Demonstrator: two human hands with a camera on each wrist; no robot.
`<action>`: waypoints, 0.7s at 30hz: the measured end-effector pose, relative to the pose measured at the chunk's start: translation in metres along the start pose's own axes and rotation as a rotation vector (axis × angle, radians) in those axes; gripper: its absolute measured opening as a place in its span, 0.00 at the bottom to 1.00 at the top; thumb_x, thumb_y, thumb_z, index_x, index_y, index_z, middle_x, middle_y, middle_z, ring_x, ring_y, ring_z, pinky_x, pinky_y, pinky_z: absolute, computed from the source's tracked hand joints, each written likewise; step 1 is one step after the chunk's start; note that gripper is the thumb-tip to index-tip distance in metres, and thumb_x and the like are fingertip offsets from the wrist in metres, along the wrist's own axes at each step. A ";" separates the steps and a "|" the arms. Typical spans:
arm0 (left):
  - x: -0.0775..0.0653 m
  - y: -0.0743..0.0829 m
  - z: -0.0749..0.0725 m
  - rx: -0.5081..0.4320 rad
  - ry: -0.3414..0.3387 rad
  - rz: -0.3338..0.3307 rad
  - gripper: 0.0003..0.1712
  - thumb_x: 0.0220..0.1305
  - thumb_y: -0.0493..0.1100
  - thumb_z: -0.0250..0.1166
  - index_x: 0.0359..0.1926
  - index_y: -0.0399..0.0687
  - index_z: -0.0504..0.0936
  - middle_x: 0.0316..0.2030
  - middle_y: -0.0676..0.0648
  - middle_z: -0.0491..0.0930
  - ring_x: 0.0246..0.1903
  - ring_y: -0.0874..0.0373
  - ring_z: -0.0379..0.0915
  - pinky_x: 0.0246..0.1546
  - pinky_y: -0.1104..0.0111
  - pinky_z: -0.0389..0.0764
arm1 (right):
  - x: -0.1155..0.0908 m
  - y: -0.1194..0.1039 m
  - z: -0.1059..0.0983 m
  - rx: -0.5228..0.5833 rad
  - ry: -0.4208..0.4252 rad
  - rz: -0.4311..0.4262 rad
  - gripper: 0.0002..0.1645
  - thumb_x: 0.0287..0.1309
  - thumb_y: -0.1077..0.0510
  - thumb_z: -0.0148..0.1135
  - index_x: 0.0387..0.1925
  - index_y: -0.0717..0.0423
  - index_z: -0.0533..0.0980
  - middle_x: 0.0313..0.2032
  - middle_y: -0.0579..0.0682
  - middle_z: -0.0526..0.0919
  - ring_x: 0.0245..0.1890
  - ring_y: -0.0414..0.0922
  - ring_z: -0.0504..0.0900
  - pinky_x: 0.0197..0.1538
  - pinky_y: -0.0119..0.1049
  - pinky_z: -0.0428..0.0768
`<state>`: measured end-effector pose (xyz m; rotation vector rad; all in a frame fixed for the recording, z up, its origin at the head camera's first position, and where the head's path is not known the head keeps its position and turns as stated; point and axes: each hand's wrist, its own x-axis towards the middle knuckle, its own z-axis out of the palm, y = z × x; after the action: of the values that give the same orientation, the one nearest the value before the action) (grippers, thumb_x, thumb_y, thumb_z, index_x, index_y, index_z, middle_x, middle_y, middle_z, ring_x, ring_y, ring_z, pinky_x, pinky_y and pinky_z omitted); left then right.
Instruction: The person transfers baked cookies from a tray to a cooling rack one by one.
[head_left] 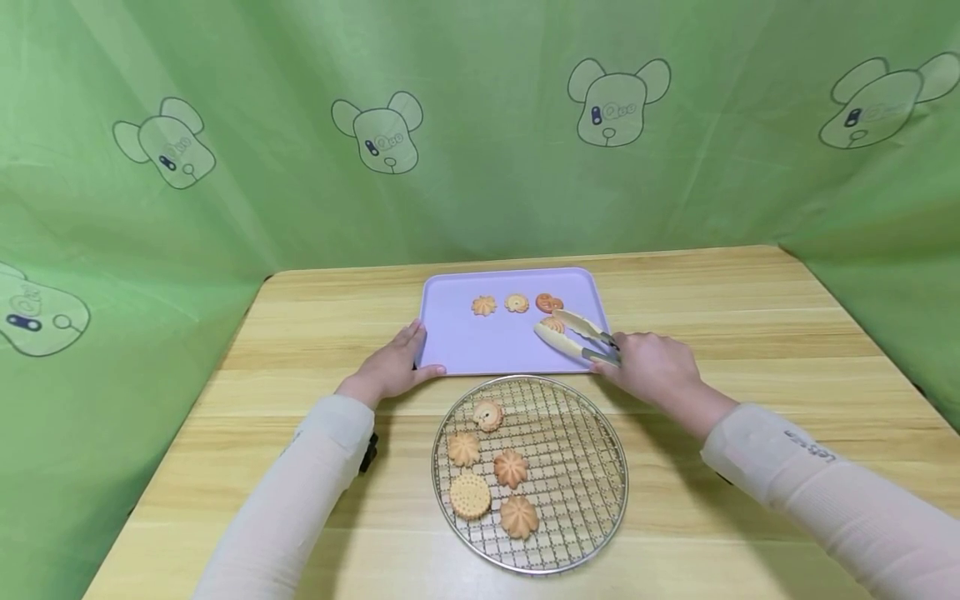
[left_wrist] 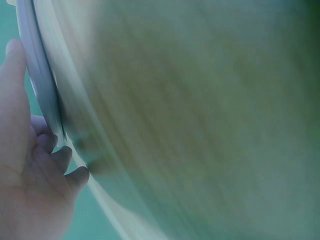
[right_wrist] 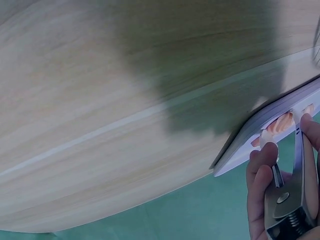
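Cookie [head_left: 554, 324], golden, ridged, between tongs [head_left: 561, 341] gripped in right hand [head_left: 654, 367], left hand [head_left: 392, 365] spread against lilac tray [head_left: 480, 352].

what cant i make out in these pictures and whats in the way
- Cookie between the tongs, head view: partly covered by the tong arms.
- Tongs' handles, head view: mostly hidden by the right grip.
- Tray, left wrist view: cut off by the top edge.
- Rack, right wrist view: cut to a sliver by the right edge.
- Tabletop grain, left wrist view: blurred.
- Lettering, head view: too small to read fully.
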<state>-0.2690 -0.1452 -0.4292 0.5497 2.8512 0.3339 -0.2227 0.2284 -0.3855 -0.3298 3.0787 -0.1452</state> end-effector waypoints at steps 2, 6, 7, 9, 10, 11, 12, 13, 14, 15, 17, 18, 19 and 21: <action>0.000 0.000 0.000 -0.001 -0.002 -0.002 0.54 0.64 0.70 0.49 0.73 0.36 0.43 0.74 0.42 0.36 0.72 0.47 0.36 0.70 0.59 0.45 | 0.000 0.000 0.000 0.005 0.004 -0.004 0.36 0.58 0.37 0.60 0.48 0.66 0.74 0.19 0.50 0.73 0.18 0.48 0.72 0.14 0.38 0.69; 0.000 0.000 0.000 -0.005 0.001 -0.001 0.53 0.64 0.69 0.50 0.73 0.36 0.43 0.74 0.42 0.37 0.72 0.47 0.35 0.70 0.58 0.45 | -0.002 0.001 0.001 0.005 0.019 -0.021 0.35 0.58 0.37 0.60 0.48 0.66 0.74 0.20 0.51 0.74 0.18 0.48 0.72 0.14 0.38 0.70; 0.000 0.000 0.000 -0.005 0.001 -0.001 0.54 0.64 0.69 0.49 0.73 0.36 0.43 0.74 0.42 0.37 0.72 0.47 0.35 0.70 0.58 0.44 | -0.002 0.002 0.001 0.003 0.022 -0.027 0.36 0.58 0.37 0.60 0.48 0.66 0.74 0.21 0.51 0.75 0.19 0.49 0.73 0.14 0.38 0.70; 0.000 -0.001 0.000 -0.006 0.002 0.000 0.53 0.64 0.69 0.49 0.73 0.36 0.43 0.74 0.42 0.37 0.72 0.47 0.35 0.70 0.58 0.44 | -0.003 0.004 0.001 0.000 0.027 -0.036 0.36 0.58 0.37 0.59 0.49 0.66 0.74 0.22 0.52 0.76 0.19 0.49 0.73 0.14 0.38 0.70; 0.000 -0.001 0.000 -0.007 0.001 -0.001 0.53 0.64 0.70 0.49 0.73 0.36 0.43 0.74 0.42 0.37 0.72 0.47 0.35 0.70 0.58 0.44 | -0.004 0.005 0.001 -0.002 0.029 -0.040 0.37 0.59 0.37 0.59 0.50 0.67 0.74 0.22 0.52 0.76 0.19 0.49 0.73 0.14 0.38 0.70; 0.000 0.000 0.000 -0.006 0.001 -0.002 0.53 0.64 0.70 0.49 0.73 0.37 0.43 0.74 0.42 0.37 0.72 0.47 0.35 0.70 0.59 0.44 | -0.004 0.006 0.001 -0.002 0.031 -0.044 0.37 0.59 0.36 0.58 0.51 0.66 0.74 0.22 0.53 0.76 0.19 0.49 0.73 0.13 0.38 0.70; 0.000 0.000 0.000 -0.005 0.000 -0.002 0.53 0.64 0.70 0.49 0.73 0.37 0.43 0.74 0.43 0.36 0.72 0.47 0.35 0.70 0.59 0.44 | -0.005 0.006 0.001 -0.001 0.032 -0.045 0.37 0.59 0.36 0.58 0.52 0.66 0.73 0.22 0.53 0.76 0.18 0.49 0.73 0.13 0.38 0.69; 0.000 0.000 0.000 -0.006 0.000 -0.001 0.53 0.64 0.70 0.49 0.73 0.37 0.43 0.74 0.43 0.36 0.72 0.47 0.35 0.70 0.59 0.44 | -0.006 0.007 0.000 -0.001 0.034 -0.049 0.38 0.59 0.36 0.58 0.53 0.66 0.73 0.21 0.53 0.76 0.18 0.49 0.73 0.13 0.37 0.69; 0.000 0.000 0.000 -0.009 0.000 0.000 0.53 0.64 0.69 0.49 0.73 0.36 0.43 0.74 0.42 0.36 0.72 0.47 0.35 0.70 0.58 0.45 | -0.007 0.007 -0.001 0.002 0.036 -0.051 0.38 0.59 0.36 0.58 0.53 0.66 0.73 0.21 0.53 0.75 0.18 0.49 0.72 0.12 0.37 0.69; 0.000 0.001 -0.001 -0.010 -0.001 0.000 0.53 0.64 0.69 0.50 0.73 0.36 0.43 0.74 0.43 0.36 0.72 0.47 0.35 0.70 0.58 0.45 | -0.007 0.008 -0.002 0.002 0.038 -0.054 0.38 0.59 0.36 0.58 0.54 0.66 0.72 0.21 0.52 0.75 0.18 0.49 0.72 0.12 0.37 0.69; 0.000 0.001 -0.001 -0.011 -0.001 -0.001 0.53 0.64 0.69 0.50 0.73 0.36 0.44 0.74 0.42 0.37 0.72 0.47 0.35 0.70 0.58 0.45 | -0.008 0.009 -0.004 0.005 0.043 -0.058 0.39 0.60 0.36 0.57 0.55 0.65 0.72 0.20 0.52 0.74 0.17 0.49 0.71 0.12 0.37 0.68; 0.000 0.001 -0.001 -0.011 -0.001 -0.001 0.53 0.64 0.69 0.50 0.73 0.36 0.43 0.74 0.42 0.36 0.72 0.47 0.35 0.70 0.58 0.45 | -0.009 0.009 -0.006 0.009 0.043 -0.058 0.39 0.60 0.35 0.57 0.56 0.65 0.72 0.20 0.52 0.74 0.17 0.49 0.71 0.12 0.37 0.68; 0.000 0.001 -0.001 -0.012 -0.002 -0.003 0.53 0.64 0.69 0.50 0.73 0.36 0.43 0.74 0.42 0.37 0.72 0.47 0.35 0.70 0.58 0.45 | -0.009 0.010 -0.007 0.013 0.046 -0.058 0.39 0.60 0.35 0.57 0.56 0.64 0.72 0.20 0.53 0.75 0.17 0.49 0.71 0.12 0.38 0.68; 0.000 0.000 0.000 -0.009 -0.001 -0.004 0.53 0.64 0.69 0.50 0.73 0.36 0.43 0.74 0.42 0.37 0.72 0.47 0.35 0.70 0.59 0.45 | -0.010 0.010 -0.008 0.019 0.051 -0.057 0.40 0.59 0.34 0.57 0.57 0.63 0.71 0.23 0.55 0.77 0.17 0.49 0.72 0.13 0.38 0.68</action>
<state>-0.2689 -0.1450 -0.4287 0.5427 2.8484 0.3452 -0.2159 0.2412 -0.3781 -0.4195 3.1176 -0.1877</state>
